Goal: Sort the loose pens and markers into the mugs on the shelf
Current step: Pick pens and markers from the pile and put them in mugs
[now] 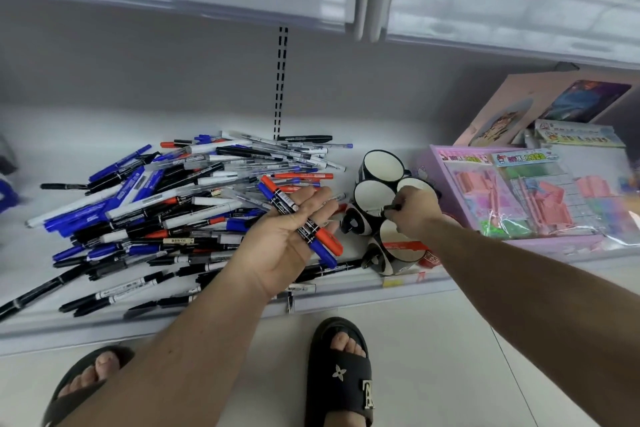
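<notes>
A cluster of white-lined mugs (374, 194) serves as the landmark on the white shelf (104, 135). Just left of the mugs, the left hand (291, 236) is held palm-up and relaxed, with red and blue markers (301, 222) laid across its fingers — apparently kept there as a ready supply. Over the mugs, a black marker (393, 208) is pinched in the curled right hand (414, 210), seemingly for dropping into one. Further left of the mugs a large loose pile of pens (166, 201) is spread — most remain unsorted. Right of the mugs, packaged stationery (519, 198) is stacked; below, pale floor tiles and black sandals are seen.
</notes>
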`<state>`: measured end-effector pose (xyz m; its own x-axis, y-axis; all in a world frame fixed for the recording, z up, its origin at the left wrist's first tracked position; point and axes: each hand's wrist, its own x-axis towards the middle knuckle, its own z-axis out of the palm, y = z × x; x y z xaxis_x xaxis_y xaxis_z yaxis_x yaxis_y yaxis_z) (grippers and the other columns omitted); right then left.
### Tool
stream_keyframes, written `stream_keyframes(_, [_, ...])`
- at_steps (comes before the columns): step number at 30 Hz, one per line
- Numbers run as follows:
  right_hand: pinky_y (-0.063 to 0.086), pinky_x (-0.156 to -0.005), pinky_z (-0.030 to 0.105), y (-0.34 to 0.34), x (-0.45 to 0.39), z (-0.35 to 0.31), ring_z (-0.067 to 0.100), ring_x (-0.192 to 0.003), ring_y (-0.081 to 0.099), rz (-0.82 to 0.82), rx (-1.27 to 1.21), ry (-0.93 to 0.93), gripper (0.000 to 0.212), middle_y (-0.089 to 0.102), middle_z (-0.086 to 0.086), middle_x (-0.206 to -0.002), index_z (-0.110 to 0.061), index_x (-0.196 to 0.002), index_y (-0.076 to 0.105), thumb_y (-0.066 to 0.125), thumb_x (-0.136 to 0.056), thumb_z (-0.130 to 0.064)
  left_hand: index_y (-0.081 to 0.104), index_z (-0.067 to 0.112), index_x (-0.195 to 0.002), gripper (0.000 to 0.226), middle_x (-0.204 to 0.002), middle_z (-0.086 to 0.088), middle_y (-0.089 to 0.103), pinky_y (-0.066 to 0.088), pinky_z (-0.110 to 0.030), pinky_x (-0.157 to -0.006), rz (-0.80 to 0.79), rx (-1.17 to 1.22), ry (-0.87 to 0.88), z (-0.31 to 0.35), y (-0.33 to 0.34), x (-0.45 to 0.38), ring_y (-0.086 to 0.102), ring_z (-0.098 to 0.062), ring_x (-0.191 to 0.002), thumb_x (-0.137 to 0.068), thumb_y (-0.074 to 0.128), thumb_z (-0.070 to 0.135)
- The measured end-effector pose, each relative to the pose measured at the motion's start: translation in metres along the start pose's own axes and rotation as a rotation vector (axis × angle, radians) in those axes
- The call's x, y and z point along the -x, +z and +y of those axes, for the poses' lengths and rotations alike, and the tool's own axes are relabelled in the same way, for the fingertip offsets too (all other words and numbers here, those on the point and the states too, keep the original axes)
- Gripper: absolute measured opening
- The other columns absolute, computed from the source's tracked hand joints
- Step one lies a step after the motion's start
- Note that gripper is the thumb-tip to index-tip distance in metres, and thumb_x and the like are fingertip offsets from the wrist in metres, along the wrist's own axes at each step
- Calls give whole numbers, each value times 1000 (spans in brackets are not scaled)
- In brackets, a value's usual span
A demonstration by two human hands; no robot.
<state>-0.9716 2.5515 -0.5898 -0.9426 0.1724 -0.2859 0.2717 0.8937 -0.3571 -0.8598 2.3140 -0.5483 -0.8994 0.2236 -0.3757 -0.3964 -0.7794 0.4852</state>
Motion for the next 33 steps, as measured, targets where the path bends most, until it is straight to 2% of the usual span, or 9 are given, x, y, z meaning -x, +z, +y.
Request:
stream_keyframes(3, [50, -93, 36, -6, 2, -3, 31, -104, 61, 114, 50, -33, 44, 63, 11, -113, -13, -124, 59, 70, -86, -29, 59, 10, -111, 26, -115, -10, 72, 55, -39, -92, 11, 44, 19, 1, -2, 0, 70, -21, -105, -101, 36, 2])
stream_keyframes(6, [50, -85, 35, -16, 23, -28, 28, -92, 62, 219, -55, -57, 33, 68, 7, -101, -16, -117, 63, 60, -91, -35, 59, 13, -99, 23, -111, -9, 73, 50, -38, -96, 36, 101, 58, 0, -1, -5, 72, -19, -100, -102, 37, 6])
stream_keyframes(9, [50, -64, 34, -8, 75, -64, 24, -64, 60, -168, -577, 61, 35, 69, 6, -85, -12, -115, 64, 53, -98, -41, 59, 12, -95, 19, -109, -8, 73, 54, -35, -92, 95, 160, 97, -6, -1, -14, 72, -15, -96, -102, 41, 12])
stream_keyframes(13, [51, -54, 29, 5, 132, -83, 23, -56, 61, -531, -1005, 157, 35, 68, 11, -81, -10, -114, 59, 52, -100, -41, 56, 4, -130, 36, -123, -6, 67, 61, -28, -66, 167, 49, 111, -20, 6, -18, 66, -13, -105, -101, 43, 21])
stream_keyframes(17, [50, -53, 27, 8, 133, -70, 19, -55, 58, -299, -1067, 237, 8, 65, 13, -78, -8, -96, 62, 58, -99, -14, 61, 0, -123, 29, -114, -7, 69, 56, -20, -69, 223, -167, 151, -39, 9, -19, 70, -10, -93, -102, 48, 15])
stream_keyframes(21, [50, -51, 27, -15, 97, -46, 19, -54, 58, -40, -1118, 294, 7, 67, 14, -80, -5, -89, 62, 60, -95, -2, 62, 11, -101, 11, -97, -4, 64, 50, -19, -78, 255, -275, 134, -51, 8, -21, 61, -14, -87, -98, 55, 19])
stream_keyframes(24, [52, -60, 33, -53, 56, -14, 22, -59, 61, 240, -948, 299, 14, 69, 13, -80, -9, -82, 64, 58, -94, -3, 55, 16, -116, 20, -114, -3, 67, 48, -34, -96, 287, -265, 114, -45, 3, -25, 65, -16, -105, -97, 56, 22])
stream_keyframes(27, [46, -56, 27, -86, 24, 20, 25, -71, 63, 414, -402, 299, 18, 69, 12, -83, -6, -91, 70, 52, -92, -10, 56, 18, -112, 15, -114, -1, 71, 49, -38, -98, 284, -277, 89, -41, -1, -25, 69, -19, -104, -99, 52, 25])
stream_keyframes(33, [53, -74, 30, -81, -7, 45, 28, -85, 63, 434, -49, 240, 19, 66, 12, -87, -4, -88, 68, 49, -91, -5, 57, 20, -118, 21, -111, 2, 74, 49, -41, -100, 286, -353, 40, -41, -14, -20, 71, -18, -101, -101, 47, 29])
